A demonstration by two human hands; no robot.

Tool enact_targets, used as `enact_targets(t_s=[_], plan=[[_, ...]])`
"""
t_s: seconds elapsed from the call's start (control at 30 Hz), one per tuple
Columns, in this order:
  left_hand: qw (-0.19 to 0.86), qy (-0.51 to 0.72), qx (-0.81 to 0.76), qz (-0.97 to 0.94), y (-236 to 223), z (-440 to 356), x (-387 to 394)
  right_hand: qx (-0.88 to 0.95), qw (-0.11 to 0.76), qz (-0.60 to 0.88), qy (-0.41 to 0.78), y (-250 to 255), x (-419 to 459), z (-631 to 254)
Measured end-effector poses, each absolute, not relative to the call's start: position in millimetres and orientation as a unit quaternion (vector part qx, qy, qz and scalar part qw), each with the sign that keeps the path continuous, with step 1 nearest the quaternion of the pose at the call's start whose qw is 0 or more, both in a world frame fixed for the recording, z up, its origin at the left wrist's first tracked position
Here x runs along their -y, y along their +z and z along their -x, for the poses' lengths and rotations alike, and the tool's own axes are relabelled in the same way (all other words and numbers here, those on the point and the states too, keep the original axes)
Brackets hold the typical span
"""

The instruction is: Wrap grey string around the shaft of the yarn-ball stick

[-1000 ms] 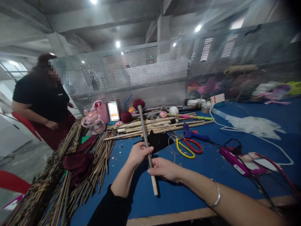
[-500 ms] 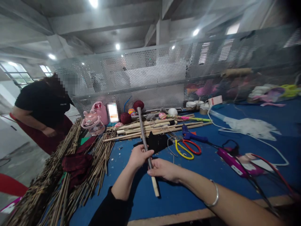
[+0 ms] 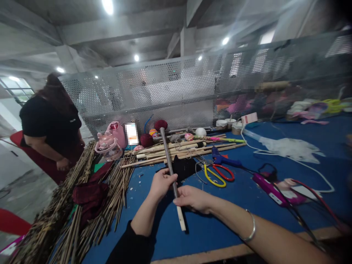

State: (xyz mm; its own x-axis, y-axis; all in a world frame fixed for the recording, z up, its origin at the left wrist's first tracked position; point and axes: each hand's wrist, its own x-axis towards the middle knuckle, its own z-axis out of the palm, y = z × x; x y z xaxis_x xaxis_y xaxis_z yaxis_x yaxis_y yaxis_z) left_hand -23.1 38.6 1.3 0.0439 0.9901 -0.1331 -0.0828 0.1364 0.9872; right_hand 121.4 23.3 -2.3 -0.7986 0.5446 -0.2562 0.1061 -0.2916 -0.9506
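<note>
Held between both hands over the blue tabletop is a long stick (image 3: 167, 151), its upper length wrapped in something grey and its near end bare pale wood. My left hand (image 3: 162, 182) is closed around its middle, thumb lying on top. Just below, my right hand (image 3: 192, 198) pinches it near where the grey gives way to bare wood. The stick slants away from me, its far end overlapping a dark red yarn ball (image 3: 161, 124). Beyond my hands lies a black cloth (image 3: 183, 168), with scissors (image 3: 216, 176) with one yellow and one red handle to its right.
Bundles of thin twigs (image 3: 104, 209) cover the left side, a dark red cloth (image 3: 90, 194) on them. Wooden rods (image 3: 154, 157) lie at the back. On the right are a blue glue gun (image 3: 222, 157), a purple power strip (image 3: 271, 190) and cords. A co-worker (image 3: 52, 128) stands left.
The co-worker at the left has straightened up somewhat. My view has shifted slightly; both hands keep nearly the same hold on the stick.
</note>
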Motion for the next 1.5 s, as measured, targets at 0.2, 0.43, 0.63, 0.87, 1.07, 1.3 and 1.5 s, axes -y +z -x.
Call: enact_targets(t_s=[0.2,0.43,0.63,0.87,1.07,1.3,1.5], plan=[[0.685,0.475,-0.399,-0.383,9.9,20.9,-36.2,0.508,0.111,0.231,0.822,7.2,-22.0,-126.3],[0.526,0.47,-0.509,-0.494,0.9,22.1,-37.3,0.593,0.161,0.302,0.729,-2.3,-18.1,-117.4],[0.678,0.453,-0.435,-0.382,9.6,24.0,-34.2,0.565,0.137,0.243,0.776,-1.4,-24.9,-125.5],[0.668,0.526,-0.427,-0.308,10.8,14.1,-33.9,0.615,0.178,0.262,0.722,-4.4,-22.7,-118.5],[0.668,0.535,-0.464,-0.231,9.8,1.1,-48.7,0.631,0.193,0.297,0.691,-11.3,-19.0,-110.5],[0.753,0.453,-0.439,-0.19,18.6,1.1,-63.5,0.544,0.094,0.256,0.794,0.5,-22.4,-124.9],[0.738,0.486,-0.425,-0.196,22.4,2.6,-44.4,0.602,0.162,0.305,0.72,-1.6,-18.5,-116.7]])
